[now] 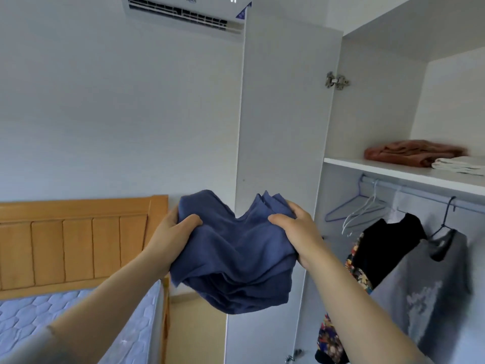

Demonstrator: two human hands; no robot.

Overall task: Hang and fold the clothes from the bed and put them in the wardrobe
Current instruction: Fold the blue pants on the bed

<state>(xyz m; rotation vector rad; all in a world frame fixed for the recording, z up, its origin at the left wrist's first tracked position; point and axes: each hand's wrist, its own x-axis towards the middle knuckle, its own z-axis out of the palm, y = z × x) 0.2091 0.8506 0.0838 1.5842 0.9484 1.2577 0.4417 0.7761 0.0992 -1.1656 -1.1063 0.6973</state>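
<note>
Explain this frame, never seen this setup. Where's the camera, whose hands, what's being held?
No machine here: one camera, worn on a person's head, looks forward and down. The left hand and right hand are that person's own. Each grips one side of a roughly folded blue garment, held up before the open wardrobe. Its shelf carries a folded rust-brown cloth and a folded white cloth. On the rail below hang empty hangers, a black top and a grey shirt. The bed is lower left.
</note>
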